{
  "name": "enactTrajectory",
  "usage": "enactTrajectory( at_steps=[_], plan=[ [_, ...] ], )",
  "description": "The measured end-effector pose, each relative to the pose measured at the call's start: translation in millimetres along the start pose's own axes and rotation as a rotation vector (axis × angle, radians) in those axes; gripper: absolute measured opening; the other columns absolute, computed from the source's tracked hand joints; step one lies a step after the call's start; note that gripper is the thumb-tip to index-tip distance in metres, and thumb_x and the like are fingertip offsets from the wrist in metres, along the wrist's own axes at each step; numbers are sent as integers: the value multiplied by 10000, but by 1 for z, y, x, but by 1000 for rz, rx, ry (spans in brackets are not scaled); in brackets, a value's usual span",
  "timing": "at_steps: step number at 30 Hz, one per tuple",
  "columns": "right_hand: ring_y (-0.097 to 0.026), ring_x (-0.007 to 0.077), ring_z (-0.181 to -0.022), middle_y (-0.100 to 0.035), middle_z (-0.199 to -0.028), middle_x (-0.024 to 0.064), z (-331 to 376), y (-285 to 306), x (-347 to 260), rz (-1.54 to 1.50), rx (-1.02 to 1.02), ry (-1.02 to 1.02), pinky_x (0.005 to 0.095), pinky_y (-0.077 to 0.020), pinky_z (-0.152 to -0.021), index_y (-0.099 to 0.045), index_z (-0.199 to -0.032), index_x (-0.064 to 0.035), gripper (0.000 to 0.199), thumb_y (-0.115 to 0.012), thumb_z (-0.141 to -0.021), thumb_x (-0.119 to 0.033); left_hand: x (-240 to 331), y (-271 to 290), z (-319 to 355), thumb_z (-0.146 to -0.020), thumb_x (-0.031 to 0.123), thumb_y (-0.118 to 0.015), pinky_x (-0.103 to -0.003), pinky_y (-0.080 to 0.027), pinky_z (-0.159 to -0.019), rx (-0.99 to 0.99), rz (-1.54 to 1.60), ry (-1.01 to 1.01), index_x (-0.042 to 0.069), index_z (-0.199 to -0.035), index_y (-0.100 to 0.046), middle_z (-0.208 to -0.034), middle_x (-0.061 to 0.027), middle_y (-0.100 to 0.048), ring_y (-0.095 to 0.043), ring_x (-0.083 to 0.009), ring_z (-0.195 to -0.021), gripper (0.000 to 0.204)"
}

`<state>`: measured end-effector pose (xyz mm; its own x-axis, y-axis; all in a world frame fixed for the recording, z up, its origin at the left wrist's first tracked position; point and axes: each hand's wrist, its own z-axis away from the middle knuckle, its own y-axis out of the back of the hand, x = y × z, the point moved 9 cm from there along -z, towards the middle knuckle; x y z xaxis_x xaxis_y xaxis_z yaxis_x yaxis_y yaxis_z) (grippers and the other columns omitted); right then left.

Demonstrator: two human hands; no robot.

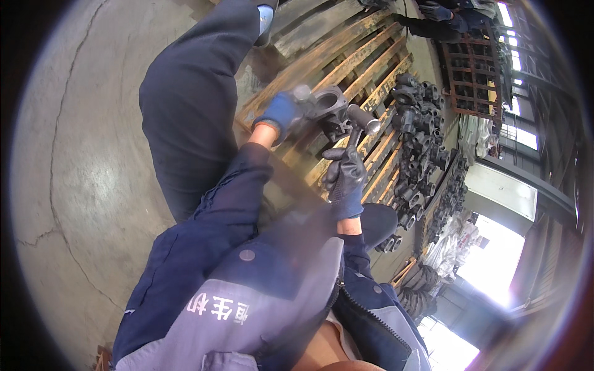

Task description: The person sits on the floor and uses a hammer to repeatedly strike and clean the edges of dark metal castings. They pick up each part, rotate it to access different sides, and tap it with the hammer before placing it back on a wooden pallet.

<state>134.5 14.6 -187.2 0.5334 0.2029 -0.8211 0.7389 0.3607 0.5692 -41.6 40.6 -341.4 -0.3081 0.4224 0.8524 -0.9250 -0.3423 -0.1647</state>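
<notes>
Concrete floor, wooden pallet [346, 62] | L hand [281, 114] grips grey metal casting [328, 105] | R hand [345, 176] clenched on hammer [359, 123] | castings pile [421, 123] beside

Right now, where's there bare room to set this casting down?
Free: the wooden pallet slats above the left hand and grey casting, and the concrete floor left of the trouser leg. Crowded: the stacked castings right of the right hand.

The grey concrete floor [80, 161] is smooth, glossy and crossed by thin cracks. A rusty slatted wooden pallet [346, 65] lies on it, bearing rows of dark grey cast metal parts [421, 142]. A rust-brown metal grid crate [473, 74] stands beyond. Bright daylight enters through wide wall openings [495, 260] and upper windows [513, 62].
</notes>
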Motion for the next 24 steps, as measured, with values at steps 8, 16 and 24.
enactTrajectory(
  at_steps=[8,16,24],
  plan=[
    [-448,104,-408,-482,-538,17,21,-13,37,-247,-4,-245,235,-352,-385,-637,-1020,20,520,-522,-1007,-487,-9,-11,-18,-912,119,-626,-369,-488,-816,-82,-245,-122,12,-1111,-672,-1062,-95,-677,-581,-175,-899,231],
    [-509,104,-465,-562,-597,32,-34,22,-142,-460,-14,302,253,-417,-430,-633,-1006,54,451,-574,-972,-392,-2,-6,-19,-802,320,-747,-439,-535,-844,24,-298,-218,25,-1016,-731,-986,-271,-688,-663,-426,-976,365],
    [-608,153,-684,-634,-832,62,-48,-42,-50,-61,3,20,271,-487,-603,-628,-1073,-34,186,-606,-952,-173,2,-7,-23,-861,215,-660,-434,-530,-825,58,-559,-249,2,-1021,-716,-991,-230,-700,-664,-382,-931,271]
  ],
)
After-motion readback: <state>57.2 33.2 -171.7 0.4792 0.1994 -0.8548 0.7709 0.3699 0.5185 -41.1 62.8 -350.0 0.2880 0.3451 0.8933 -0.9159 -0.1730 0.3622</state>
